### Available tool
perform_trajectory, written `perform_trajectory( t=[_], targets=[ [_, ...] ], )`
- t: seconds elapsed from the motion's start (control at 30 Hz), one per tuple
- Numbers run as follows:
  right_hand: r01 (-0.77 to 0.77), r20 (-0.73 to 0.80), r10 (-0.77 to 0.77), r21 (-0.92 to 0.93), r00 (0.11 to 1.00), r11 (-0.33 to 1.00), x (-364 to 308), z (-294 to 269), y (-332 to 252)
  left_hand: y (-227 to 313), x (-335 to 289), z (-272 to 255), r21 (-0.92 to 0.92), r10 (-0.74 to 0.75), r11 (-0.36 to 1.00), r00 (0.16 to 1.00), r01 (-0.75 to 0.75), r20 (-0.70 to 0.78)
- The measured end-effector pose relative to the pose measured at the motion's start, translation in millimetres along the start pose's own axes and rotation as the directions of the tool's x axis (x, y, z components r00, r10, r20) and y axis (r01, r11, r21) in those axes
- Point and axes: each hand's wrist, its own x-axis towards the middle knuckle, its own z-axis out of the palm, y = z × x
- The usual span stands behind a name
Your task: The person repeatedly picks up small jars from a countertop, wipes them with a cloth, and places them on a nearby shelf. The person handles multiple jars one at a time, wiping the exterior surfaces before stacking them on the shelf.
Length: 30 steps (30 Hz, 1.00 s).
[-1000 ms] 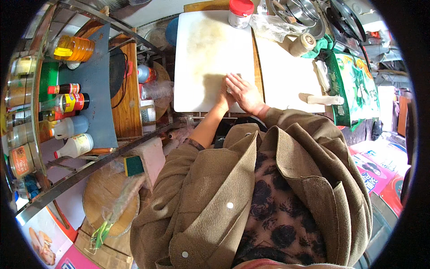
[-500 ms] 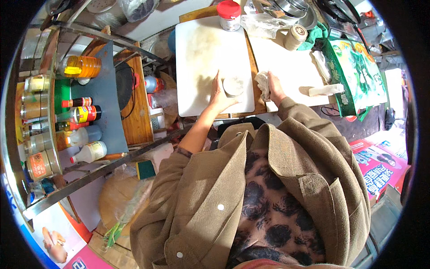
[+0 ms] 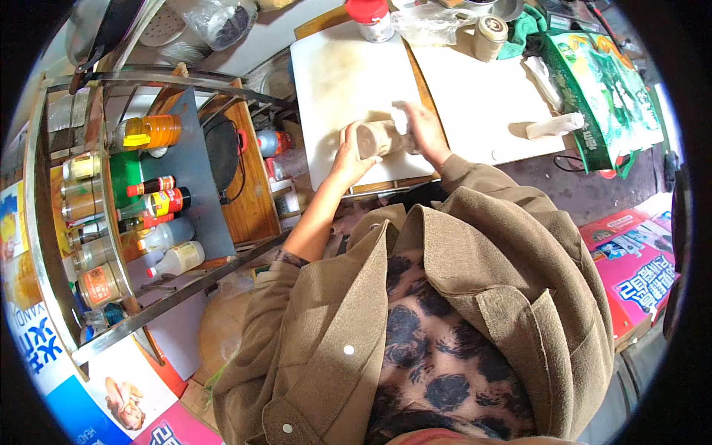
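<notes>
My left hand (image 3: 348, 159) is wrapped around a small clear jar (image 3: 378, 139) with pale contents or a cloudy wall, tipped on its side over the white cutting board (image 3: 334, 78). At the jar's right end, my right hand (image 3: 428, 135) presses a crumpled white cloth (image 3: 401, 119) against it. The hand and cloth partly hide that end, so I cannot tell whether it has a lid. Beyond my hands, a red-lidded jar (image 3: 368, 24) stands at the board's far edge.
A second jar (image 3: 490, 38) stands on the white surface (image 3: 467, 96) to the right, with a rolled white item (image 3: 555, 126) near a green bag (image 3: 604, 96). A metal rack (image 3: 170, 297) with several bottles is at the left. A plastic bag (image 3: 434, 26) lies at the back.
The jar, upright before, is now tilted onto its side in my left hand. My right hand has moved left, bringing the cloth against the jar. The view has shifted slightly.
</notes>
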Motion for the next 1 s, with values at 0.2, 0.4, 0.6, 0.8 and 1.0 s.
perform_trajectory(
  t=[0.2,0.4,0.6,0.8,1.0],
  targets=[
    [0.622,0.379,-0.497,-0.547,0.78,0.56,-4.7,83.3,21.1,-33.8,-18.8,14.5,-0.167,-0.009,0.986,0.996,-0.006,-0.088],
    [0.407,0.279,-0.306,-0.742,0.91,0.533,18.0,68.0,27.7,-52.7,-30.8,26.7,-0.36,-0.014,0.933,0.992,-0.032,-0.124],
    [0.541,0.378,-0.402,-0.703,0.834,0.461,-18.1,90.4,13.0,-49.0,-25.4,25.9,-0.162,0.189,0.96,0.957,-0.227,-0.221],
    [0.156,0.022,-0.189,-0.663,0.982,0.732,-1.7,54.0,26.3,-44.3,-29.3,19.4,0.034,0.351,0.936,0.915,-0.351,-0.197],
    [0.231,0.062,-0.237,-0.554,0.97,0.8,-11.1,32.3,51.9,-26.5,-29.0,9.6,-0.443,-0.091,0.89,0.994,0.107,0.057]
  ],
)
